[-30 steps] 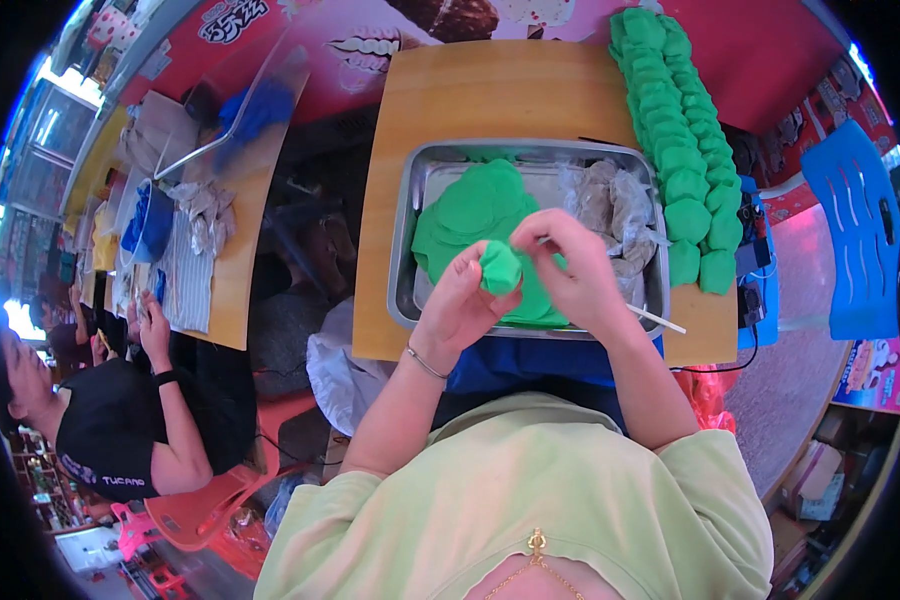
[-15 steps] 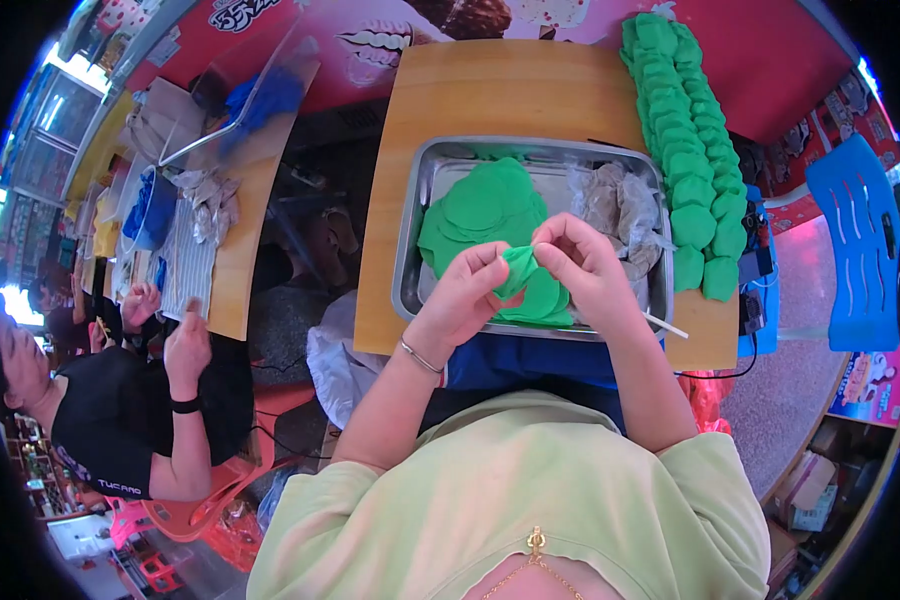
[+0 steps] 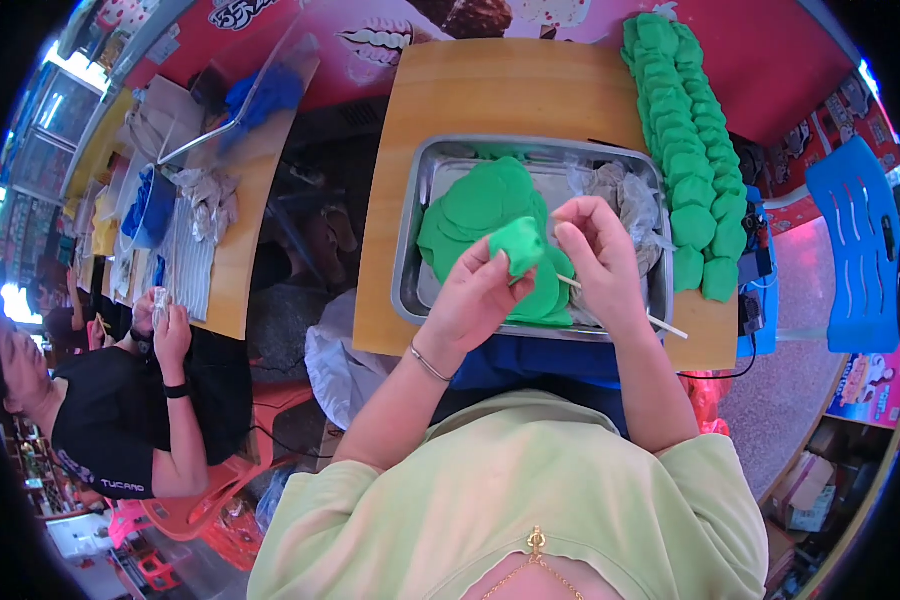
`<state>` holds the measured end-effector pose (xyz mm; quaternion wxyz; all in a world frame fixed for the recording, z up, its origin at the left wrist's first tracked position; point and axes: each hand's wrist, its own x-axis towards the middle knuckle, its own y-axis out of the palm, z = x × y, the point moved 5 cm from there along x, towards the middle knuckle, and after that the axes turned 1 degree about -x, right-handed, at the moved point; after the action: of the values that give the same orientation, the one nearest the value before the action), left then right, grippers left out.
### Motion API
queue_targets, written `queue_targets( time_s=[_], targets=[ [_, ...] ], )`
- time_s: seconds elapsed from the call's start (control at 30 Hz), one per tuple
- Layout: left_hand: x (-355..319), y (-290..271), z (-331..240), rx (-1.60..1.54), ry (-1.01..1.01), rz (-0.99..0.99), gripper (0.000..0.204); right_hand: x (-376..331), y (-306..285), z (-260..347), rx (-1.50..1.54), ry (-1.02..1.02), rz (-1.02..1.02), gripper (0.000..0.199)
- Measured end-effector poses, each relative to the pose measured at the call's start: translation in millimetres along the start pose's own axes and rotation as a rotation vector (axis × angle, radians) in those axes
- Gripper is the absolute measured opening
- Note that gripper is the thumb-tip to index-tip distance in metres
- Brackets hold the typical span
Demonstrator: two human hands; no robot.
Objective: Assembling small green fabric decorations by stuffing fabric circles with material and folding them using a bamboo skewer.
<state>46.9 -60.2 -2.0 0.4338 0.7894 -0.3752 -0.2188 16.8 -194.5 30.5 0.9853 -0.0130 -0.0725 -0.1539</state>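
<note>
Green dough piece [image 3: 517, 247], one of them, folded over and pinched in my left hand [image 3: 475, 295], held up above the near half of the metal tray [image 3: 410, 255]. My left hand is clamped on it, thumb and fingertips around its lower edge. My right hand [image 3: 598, 262] sits just beside it, to the right, fingers curled together around a thin pale stick [image 3: 660, 322]. One stick, its long axis running from the dough down and right toward the near right corner of the tray, its tip pointing at the dough piece. So the dough lies left of the stick's tip, close, and the left hand is the nearer one, already on it.

Below my hands, inside the tray, a pile of flat green rounds [image 3: 480, 205] overlaps on the left side; they overlap too much for a sure count, several at least. On the tray's right side, crumpled clear plastic [image 3: 615, 190].

Along the right edge of the wooden surface [image 3: 490, 95], a long row of finished green pieces [image 3: 692, 150] runs from the far edge to the near one, roughly two dozen, packed touching. One tray, one surface under it. To my left, another person sits at a separate table.
</note>
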Motion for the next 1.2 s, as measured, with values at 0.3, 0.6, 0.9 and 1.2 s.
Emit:
queue_targets(
  time_s=[0.3,0.6,0.9,1.2],
  targets=[
    [0.9,-17.1,-1.7,0.072,0.105,-0.06,0.024,-13.8,11.0,-11.3,0.054,0.06,0.169,0.015],
    [-6.2,-1.4,-4.1,-0.206,0.046,-0.045,0.022,-10.3,9.9,4.1,0.277,0.093,0.205,0.009],
    [-7.6,-0.1,-8.1,0.047,0.053,-0.224,0.015,-16.8,5.5,21.6,-0.288,-0.384,0.19,0.016],
    [-11.8,-8.0,-12.7,0.33,0.024,-0.135,0.009,-16.7,6.6,21.6,-0.444,-0.386,0.208,0.013]
  ],
)
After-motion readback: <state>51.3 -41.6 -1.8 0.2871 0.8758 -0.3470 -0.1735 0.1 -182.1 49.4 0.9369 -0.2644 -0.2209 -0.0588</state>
